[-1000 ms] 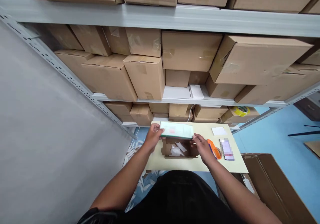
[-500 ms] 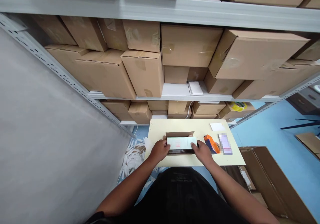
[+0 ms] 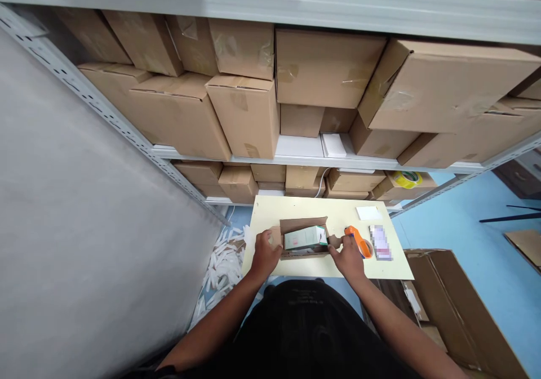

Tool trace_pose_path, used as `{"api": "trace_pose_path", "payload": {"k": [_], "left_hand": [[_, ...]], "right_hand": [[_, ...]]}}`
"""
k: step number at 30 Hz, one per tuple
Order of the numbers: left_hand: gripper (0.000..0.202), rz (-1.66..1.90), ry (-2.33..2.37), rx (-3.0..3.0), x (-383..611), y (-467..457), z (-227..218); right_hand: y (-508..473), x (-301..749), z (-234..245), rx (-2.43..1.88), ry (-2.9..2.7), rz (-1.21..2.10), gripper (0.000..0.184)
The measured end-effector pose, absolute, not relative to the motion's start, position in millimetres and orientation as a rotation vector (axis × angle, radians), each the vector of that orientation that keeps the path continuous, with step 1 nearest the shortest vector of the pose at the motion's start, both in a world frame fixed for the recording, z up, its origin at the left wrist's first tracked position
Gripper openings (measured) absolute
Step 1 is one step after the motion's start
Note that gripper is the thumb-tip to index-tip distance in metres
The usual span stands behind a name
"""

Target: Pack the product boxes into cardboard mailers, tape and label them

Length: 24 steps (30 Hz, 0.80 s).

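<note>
A small open cardboard box (image 3: 301, 225) sits on the pale yellow table (image 3: 270, 215). Inside it lies a white and green carton (image 3: 305, 237), tilted. My left hand (image 3: 264, 254) rests against the box's left side with its fingers curled on the side flap. My right hand (image 3: 349, 256) touches the box's right flap, fingers bent. Neither hand holds the carton.
An orange tape dispenser (image 3: 358, 240) lies right of the box, beside a stack of labels (image 3: 380, 242) and a white slip (image 3: 368, 212). Shelves packed with cardboard boxes (image 3: 325, 74) stand behind the table. A yellow tape roll (image 3: 407, 179) sits on a shelf. White scraps (image 3: 226, 261) litter the floor at left.
The carton went from held above the box down into it. Both hands let go of it and moved to the box's side flaps.
</note>
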<state>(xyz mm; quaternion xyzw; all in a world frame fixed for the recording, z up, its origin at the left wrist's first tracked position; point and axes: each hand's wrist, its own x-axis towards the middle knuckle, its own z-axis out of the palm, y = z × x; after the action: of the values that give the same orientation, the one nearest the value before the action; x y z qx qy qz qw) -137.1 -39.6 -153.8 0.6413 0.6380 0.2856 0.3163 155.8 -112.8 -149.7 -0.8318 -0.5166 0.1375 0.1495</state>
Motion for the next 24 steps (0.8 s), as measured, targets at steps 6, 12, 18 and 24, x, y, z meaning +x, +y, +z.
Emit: {"api": "trace_pose_path", "payload": {"k": [6, 12, 18, 24], "left_hand": [[0.025, 0.283, 1.502, 2.226, -137, -50, -136], [0.06, -0.129, 1.127, 2.338, -68, -21, -114], [0.074, -0.276, 1.182, 2.345, -22, -1, -127], [0.07, -0.291, 1.116, 2.388, -19, 4, -119]], "right_hand": [[-108, 157, -136, -2.484, -1.776, 0.355, 0.034], [-69, 163, -116, -2.5, -2.171, 0.59, 0.033], [-44, 171, -118, -2.266, -2.461, 0.659, 0.05], [-29, 185, -128, -2.176, -2.63, 0.751, 0.067]]}}
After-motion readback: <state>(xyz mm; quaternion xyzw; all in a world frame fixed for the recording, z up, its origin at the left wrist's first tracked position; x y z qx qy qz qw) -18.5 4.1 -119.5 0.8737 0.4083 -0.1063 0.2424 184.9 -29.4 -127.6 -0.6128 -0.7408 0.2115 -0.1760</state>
